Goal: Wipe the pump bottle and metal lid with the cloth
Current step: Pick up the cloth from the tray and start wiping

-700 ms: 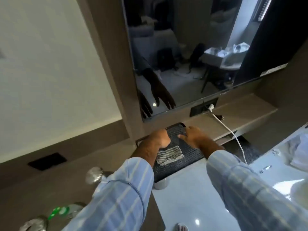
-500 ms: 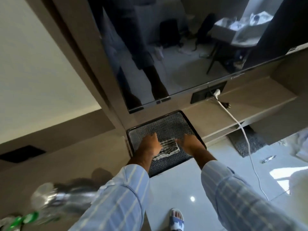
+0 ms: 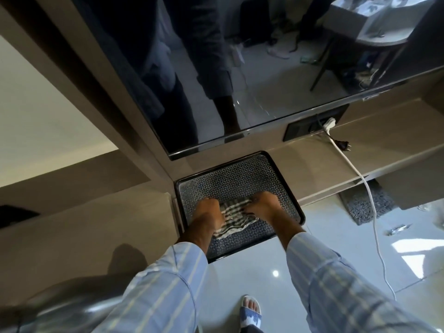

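Note:
A checked grey-and-white cloth (image 3: pixel 234 218) lies crumpled on a dark patterned tray (image 3: pixel 230 175) that juts out past the counter's edge. My left hand (image 3: pixel 207 210) is curled on the cloth's left side and my right hand (image 3: pixel 263 205) has its fingers bent onto the right side. Both hands grip the fabric. A shiny metal thing (image 3: pixel 79 311) shows as a blur at the lower left, too smeared to name. No pump bottle can be made out.
A dark glossy screen (image 3: pixel 240 68) stands right behind the tray. A white cable (image 3: pixel 360 179) runs from a wall socket (image 3: pixel 314 126) down to the tiled floor. A grey mat (image 3: pixel 365 203) lies under the shelf. A sandalled foot (image 3: pixel 251 311) is below.
My hands have drawn back from the tray's far edge and closed on the cloth from both sides. The view has tilted down, and the metal thing at lower left is now blurred.

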`<state>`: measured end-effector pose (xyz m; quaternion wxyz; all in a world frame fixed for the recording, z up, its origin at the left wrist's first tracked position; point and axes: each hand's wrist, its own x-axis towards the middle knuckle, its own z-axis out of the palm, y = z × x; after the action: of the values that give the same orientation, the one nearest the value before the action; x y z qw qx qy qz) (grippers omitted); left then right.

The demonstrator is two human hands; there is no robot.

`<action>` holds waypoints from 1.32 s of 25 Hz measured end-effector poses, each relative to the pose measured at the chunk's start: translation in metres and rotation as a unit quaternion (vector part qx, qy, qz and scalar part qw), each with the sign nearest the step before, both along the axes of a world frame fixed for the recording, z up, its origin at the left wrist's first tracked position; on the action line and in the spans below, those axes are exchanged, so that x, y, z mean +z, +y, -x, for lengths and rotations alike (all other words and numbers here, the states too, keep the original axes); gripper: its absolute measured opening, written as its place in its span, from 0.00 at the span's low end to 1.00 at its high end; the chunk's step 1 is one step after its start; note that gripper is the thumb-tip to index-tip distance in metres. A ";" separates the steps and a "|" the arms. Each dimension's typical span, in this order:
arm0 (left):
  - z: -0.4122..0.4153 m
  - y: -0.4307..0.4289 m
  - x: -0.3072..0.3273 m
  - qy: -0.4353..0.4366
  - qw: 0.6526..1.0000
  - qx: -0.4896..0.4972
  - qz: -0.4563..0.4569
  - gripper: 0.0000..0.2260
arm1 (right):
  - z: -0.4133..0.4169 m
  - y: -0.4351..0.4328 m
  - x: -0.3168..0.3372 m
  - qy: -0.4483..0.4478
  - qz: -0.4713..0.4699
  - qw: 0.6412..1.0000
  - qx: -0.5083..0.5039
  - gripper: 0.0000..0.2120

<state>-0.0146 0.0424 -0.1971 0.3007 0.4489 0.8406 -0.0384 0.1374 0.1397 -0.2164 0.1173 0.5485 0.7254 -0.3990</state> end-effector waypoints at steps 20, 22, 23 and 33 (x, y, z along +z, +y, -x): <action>0.003 -0.180 0.414 -0.102 0.843 0.085 -0.521 0.17 | -0.012 -0.232 0.403 0.560 -0.107 0.789 -0.228 0.16; 0.026 -0.216 0.434 -0.041 0.818 0.139 -0.556 0.20 | 0.020 -0.265 0.435 0.570 -0.162 0.785 -0.181 0.16; 0.040 -0.234 0.438 -0.080 0.811 0.165 -0.556 0.20 | 0.040 -0.284 0.447 0.561 -0.197 0.789 -0.152 0.15; 0.145 -0.337 0.396 -0.612 0.502 0.359 -0.494 0.19 | 0.182 -0.387 0.414 0.383 -0.299 0.855 0.182 0.16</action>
<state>-0.1596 -0.2941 0.1984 0.4579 0.0953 0.4185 0.7785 -0.0443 -0.2477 0.1976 -0.2691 0.2197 0.8840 -0.3128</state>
